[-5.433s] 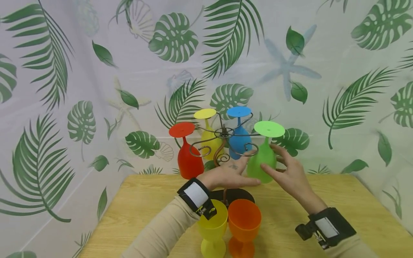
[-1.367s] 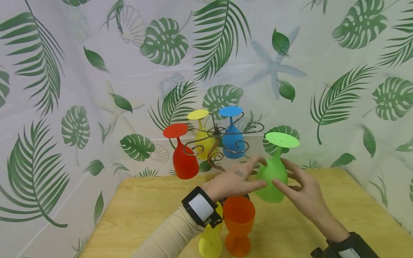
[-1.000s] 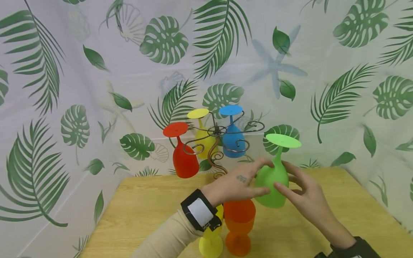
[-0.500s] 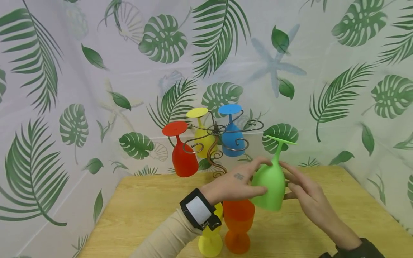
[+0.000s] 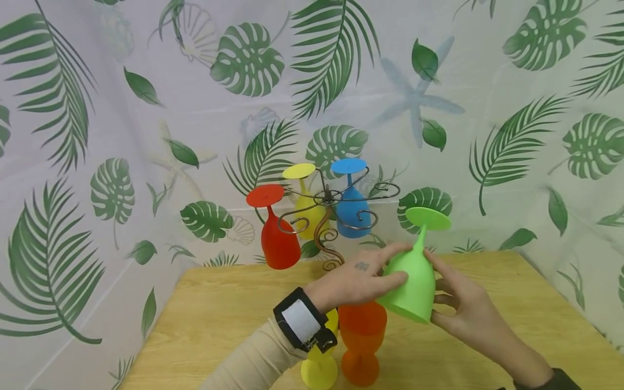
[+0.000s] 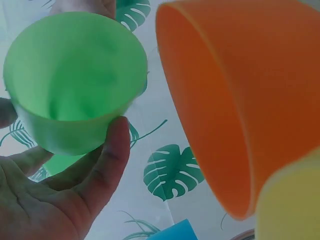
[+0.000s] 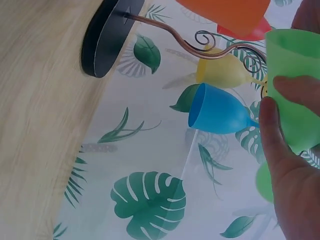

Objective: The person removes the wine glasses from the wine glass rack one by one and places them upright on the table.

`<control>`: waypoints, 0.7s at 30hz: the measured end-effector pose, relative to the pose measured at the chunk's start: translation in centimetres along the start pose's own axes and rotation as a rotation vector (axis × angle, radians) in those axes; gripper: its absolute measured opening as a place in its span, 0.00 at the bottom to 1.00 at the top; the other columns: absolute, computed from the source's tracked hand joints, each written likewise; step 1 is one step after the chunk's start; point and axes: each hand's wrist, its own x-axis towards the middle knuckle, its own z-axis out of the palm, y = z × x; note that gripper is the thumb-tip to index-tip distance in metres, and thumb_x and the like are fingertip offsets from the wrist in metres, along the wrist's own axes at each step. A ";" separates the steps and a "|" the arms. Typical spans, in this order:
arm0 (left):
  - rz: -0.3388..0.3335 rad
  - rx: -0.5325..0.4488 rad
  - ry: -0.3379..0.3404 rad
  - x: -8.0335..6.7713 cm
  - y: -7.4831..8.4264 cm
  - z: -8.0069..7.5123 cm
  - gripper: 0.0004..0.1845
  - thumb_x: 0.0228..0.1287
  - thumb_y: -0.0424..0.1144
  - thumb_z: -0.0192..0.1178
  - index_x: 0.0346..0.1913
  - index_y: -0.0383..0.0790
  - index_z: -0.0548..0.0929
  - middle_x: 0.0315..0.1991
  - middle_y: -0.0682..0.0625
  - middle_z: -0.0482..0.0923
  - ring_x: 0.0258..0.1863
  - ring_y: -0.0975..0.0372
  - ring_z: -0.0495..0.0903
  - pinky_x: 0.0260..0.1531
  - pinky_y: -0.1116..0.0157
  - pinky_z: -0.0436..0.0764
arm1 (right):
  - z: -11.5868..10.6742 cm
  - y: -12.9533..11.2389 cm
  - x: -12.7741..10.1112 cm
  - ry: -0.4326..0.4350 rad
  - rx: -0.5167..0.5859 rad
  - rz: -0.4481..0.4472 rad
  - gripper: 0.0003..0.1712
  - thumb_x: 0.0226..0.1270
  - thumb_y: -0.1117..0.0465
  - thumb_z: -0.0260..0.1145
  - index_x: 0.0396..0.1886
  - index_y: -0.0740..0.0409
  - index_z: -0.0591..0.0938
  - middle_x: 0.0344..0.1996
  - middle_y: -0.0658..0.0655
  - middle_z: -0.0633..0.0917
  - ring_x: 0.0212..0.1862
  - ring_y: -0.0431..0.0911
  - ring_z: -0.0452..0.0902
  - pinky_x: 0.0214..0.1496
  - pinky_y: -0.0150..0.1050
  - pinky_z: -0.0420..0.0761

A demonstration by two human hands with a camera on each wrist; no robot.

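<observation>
Green goblet [image 5: 411,284] now off the rack [image 5: 327,197]

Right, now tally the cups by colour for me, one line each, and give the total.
Green cup: 1
Red cup: 1
Blue cup: 1
Orange cup: 1
Yellow: 2, the hanging yellow cup and the standing yellow cup
Total: 6
</observation>
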 end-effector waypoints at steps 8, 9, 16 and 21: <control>-0.040 -0.030 0.031 -0.1 0.0 0.0 0.30 0.80 0.53 0.42 0.79 0.48 0.61 0.57 0.48 0.76 0.43 0.65 0.77 0.42 0.71 0.80 | 0.2 -0.3 0.2 0.004 -0.160 -0.090 0.41 0.69 0.47 0.69 0.73 0.66 0.69 0.74 0.67 0.65 0.54 0.27 0.76 0.46 0.23 0.83; -0.045 -0.029 0.032 -0.1 0.0 0.0 0.30 0.80 0.53 0.42 0.79 0.48 0.61 0.57 0.47 0.76 0.44 0.65 0.77 0.42 0.71 0.80 | 0.3 -0.3 0.3 0.004 -0.189 -0.102 0.42 0.72 0.39 0.62 0.73 0.65 0.70 0.74 0.69 0.64 0.54 0.27 0.75 0.45 0.22 0.83; -0.065 -0.016 0.035 -0.2 -0.2 0.1 0.29 0.81 0.55 0.40 0.76 0.46 0.63 0.65 0.44 0.77 0.54 0.62 0.80 0.48 0.70 0.80 | 0.2 -0.4 0.3 -0.006 -0.325 -0.124 0.45 0.72 0.30 0.51 0.72 0.61 0.72 0.72 0.65 0.69 0.44 0.33 0.72 0.36 0.22 0.76; -0.047 -0.016 0.026 -0.2 -0.4 0.2 0.26 0.83 0.54 0.40 0.73 0.47 0.70 0.66 0.46 0.77 0.59 0.62 0.79 0.53 0.69 0.80 | -0.2 -0.2 0.0 0.020 -0.341 -0.118 0.48 0.67 0.26 0.54 0.69 0.60 0.75 0.64 0.61 0.77 0.42 0.32 0.73 0.39 0.21 0.74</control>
